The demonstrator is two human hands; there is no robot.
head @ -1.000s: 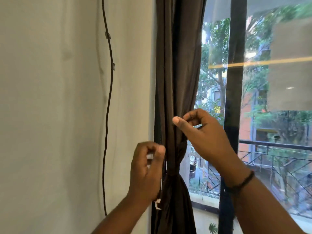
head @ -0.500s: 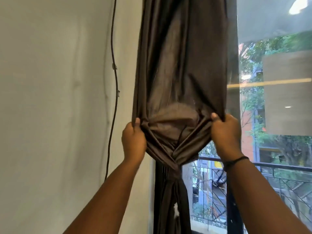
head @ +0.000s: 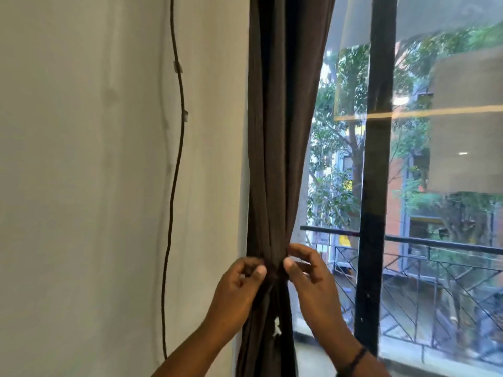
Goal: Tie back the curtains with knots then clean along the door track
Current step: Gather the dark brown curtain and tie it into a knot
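Note:
A dark brown curtain [head: 280, 131] hangs gathered into a narrow bunch beside the glass door. It is cinched at a knot [head: 273, 270] low in the frame. My left hand [head: 239, 289] pinches the knot from the left with thumb and fingers. My right hand [head: 307, 276] pinches it from the right, a black band on that wrist. Below the knot the fabric falls straight, with a small white tag [head: 277, 329] showing. The door track is out of view.
A pale wall [head: 81, 159] fills the left, with a dark cable [head: 175, 186] clipped down it. A black door frame post [head: 375, 186] stands right of the curtain. Through the glass there is a balcony railing [head: 435, 257], trees and buildings.
Half a second ago both hands held the fabric spread wide above the knot. The curtain now hangs gathered again, and both hands have come down and together onto the knot.

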